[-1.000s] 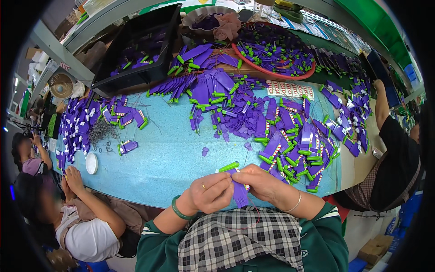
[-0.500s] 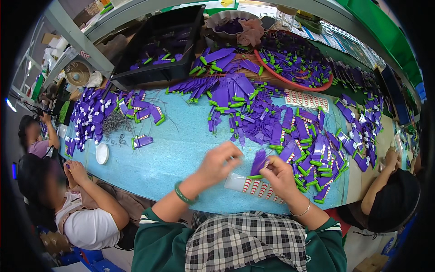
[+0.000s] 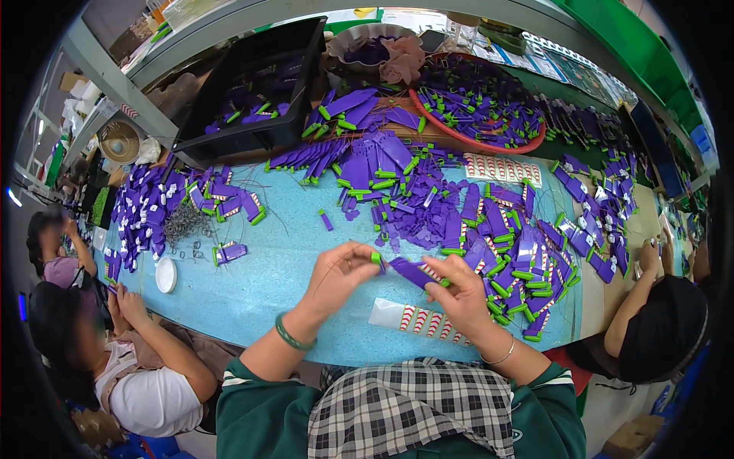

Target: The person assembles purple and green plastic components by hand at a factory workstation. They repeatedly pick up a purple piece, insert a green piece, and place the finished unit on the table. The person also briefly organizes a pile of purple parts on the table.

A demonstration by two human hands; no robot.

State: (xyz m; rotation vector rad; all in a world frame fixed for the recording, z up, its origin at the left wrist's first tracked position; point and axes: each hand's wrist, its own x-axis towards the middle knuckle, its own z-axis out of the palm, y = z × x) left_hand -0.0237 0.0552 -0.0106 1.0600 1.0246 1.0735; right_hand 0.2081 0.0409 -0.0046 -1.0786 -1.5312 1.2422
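Note:
My right hand (image 3: 462, 297) is closed on a flat purple tag (image 3: 411, 271) with a green edge, its free end pointing left. A red-and-white striped sticker shows beside the fingers. Facing it, the fingertips of my left hand (image 3: 336, 279) pinch a small purple piece with a green end (image 3: 377, 261). The two pieces are close together but apart. Below my hands lies a clear sheet of striped stickers (image 3: 417, 319). To the right, near my right hand, is a heap of purple-and-green tags with stickers (image 3: 527, 264).
Loose purple pieces (image 3: 417, 218) form a pile ahead. Behind stand a black tray (image 3: 237, 141) and a red basin (image 3: 489, 145). At left are purple tags with white parts (image 3: 145, 203), metal rings (image 3: 187, 222) and a white dish (image 3: 166, 275). Co-workers sit on both sides.
My left hand, blurred before with no piece visible in it, now pinches a small purple piece with a green end. The tag in my right hand has turned from upright to pointing left.

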